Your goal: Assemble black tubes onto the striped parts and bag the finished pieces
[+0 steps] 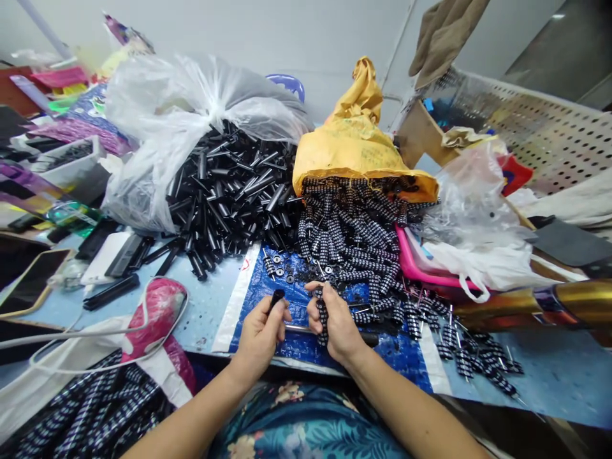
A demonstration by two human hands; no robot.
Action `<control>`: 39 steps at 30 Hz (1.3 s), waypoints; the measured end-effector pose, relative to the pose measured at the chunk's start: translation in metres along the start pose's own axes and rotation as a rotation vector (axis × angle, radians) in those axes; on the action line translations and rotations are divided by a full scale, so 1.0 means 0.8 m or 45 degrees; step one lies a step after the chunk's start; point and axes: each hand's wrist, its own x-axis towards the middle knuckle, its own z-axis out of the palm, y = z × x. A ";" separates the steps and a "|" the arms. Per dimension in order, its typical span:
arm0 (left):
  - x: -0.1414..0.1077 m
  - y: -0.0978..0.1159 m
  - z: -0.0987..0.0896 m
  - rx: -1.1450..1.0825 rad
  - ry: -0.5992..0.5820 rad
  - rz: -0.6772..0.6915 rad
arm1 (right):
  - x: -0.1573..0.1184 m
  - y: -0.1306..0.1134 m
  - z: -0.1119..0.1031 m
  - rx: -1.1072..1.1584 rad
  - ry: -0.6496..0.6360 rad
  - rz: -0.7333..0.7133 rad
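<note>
My left hand (261,333) is closed on a black tube (276,297), whose dark end points up above the thumb. In my right hand (340,324) is a black-and-white checkered cylinder (322,322), held nearly upright with the fingers wrapped round it. The two hands are apart, low over a blue plastic sheet (406,364). Between and beneath them lies a metal rod (297,329) with a dark end at the right. Just beyond my right hand, several small washers (278,270) and a heap of checkered cylinders (368,252) with thin metal pins cover the sheet.
Black tubes (239,191) spill from a clear plastic bag (157,121) at the back left. A yellow sack (354,150) stands behind the checkered heap. On the right are a pink tray (411,258) and a shiny gold cylinder (507,308). A white cable (86,331) crosses the left side.
</note>
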 end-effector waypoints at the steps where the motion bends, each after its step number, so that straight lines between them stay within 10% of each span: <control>1: -0.001 0.000 0.004 0.037 0.010 0.052 | 0.000 0.003 0.003 0.034 0.048 -0.030; 6: 0.001 0.001 0.023 0.125 -0.087 0.223 | 0.000 0.010 0.009 -0.166 0.047 -0.199; 14: -0.006 0.006 -0.009 -0.041 -0.235 -0.015 | -0.008 0.004 -0.048 -1.313 -0.537 -1.137; 22: -0.010 -0.006 0.010 -0.299 0.015 -0.100 | -0.023 0.007 -0.036 -1.507 -0.465 -1.475; 35: -0.011 0.014 -0.005 -0.639 -0.267 -0.589 | -0.022 0.020 -0.038 -1.608 -0.429 -1.411; 39: 0.002 -0.004 -0.022 -0.439 -0.196 -0.423 | -0.029 0.019 -0.054 -1.669 -0.424 -1.309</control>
